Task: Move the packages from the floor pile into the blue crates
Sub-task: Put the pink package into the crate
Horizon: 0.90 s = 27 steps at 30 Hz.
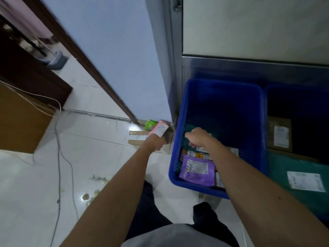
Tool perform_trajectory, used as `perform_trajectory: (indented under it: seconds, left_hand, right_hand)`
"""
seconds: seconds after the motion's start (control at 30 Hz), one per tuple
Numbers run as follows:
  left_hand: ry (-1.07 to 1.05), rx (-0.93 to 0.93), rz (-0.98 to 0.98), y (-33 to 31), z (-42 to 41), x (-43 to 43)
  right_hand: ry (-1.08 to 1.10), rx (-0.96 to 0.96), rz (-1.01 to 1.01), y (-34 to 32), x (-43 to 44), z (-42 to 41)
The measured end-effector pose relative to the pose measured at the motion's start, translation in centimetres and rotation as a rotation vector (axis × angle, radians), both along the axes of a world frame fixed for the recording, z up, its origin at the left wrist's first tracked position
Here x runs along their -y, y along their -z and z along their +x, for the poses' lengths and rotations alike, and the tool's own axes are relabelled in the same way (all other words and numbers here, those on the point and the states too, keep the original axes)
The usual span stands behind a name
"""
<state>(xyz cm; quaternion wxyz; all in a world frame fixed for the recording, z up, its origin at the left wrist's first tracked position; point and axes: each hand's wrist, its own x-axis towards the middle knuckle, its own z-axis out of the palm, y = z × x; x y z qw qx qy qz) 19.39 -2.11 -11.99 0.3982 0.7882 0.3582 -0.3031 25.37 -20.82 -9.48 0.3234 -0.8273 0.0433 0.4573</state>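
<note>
My left hand (156, 142) grips a small pink and white package (159, 128) just left of the near blue crate (181, 125), above flat cardboard boxes (138, 133) lying on the floor. Reaching inside that crate, my right hand (197, 138) has its fingers curled over a dark green package (188, 129); whether it holds it is unclear. A purple package (197, 169) and several other parcels lie in the crate's near end. A second blue crate (295, 97) to the right holds a brown box (279, 134) and a teal bag (299, 177).
A green packet (149, 123) lies by the wall corner. Cables (58, 139) trail across the white tiled floor on the left, beside a wooden cabinet (19, 120). Crumbs (89, 195) lie on the tiles. A metal-framed door (249, 32) stands behind the crates.
</note>
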Motion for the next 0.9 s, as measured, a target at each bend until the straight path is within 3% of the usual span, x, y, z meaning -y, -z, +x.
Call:
perform_trajectory:
  seconds: [0.33,0.5,0.7,0.9]
  left_hand:
    - [0.173,-0.058,-0.123,6.8,4.9,-15.6]
    - [0.114,-0.136,-0.238,11.3,6.7,-20.0]
    - [0.141,-0.077,-0.148,25.6,9.5,-22.3]
    - [0.286,-0.024,-0.048,38.5,9.8,-22.9]
  right_hand:
    - [0.199,-0.020,-0.090,7.1,-13.7,0.7]
    - [0.283,-0.072,-0.092,13.4,-17.6,1.1]
    - [0.301,-0.124,-0.081,26.0,-22.0,3.0]
    - [0.083,-0.062,-0.205,40.5,-25.4,5.9]
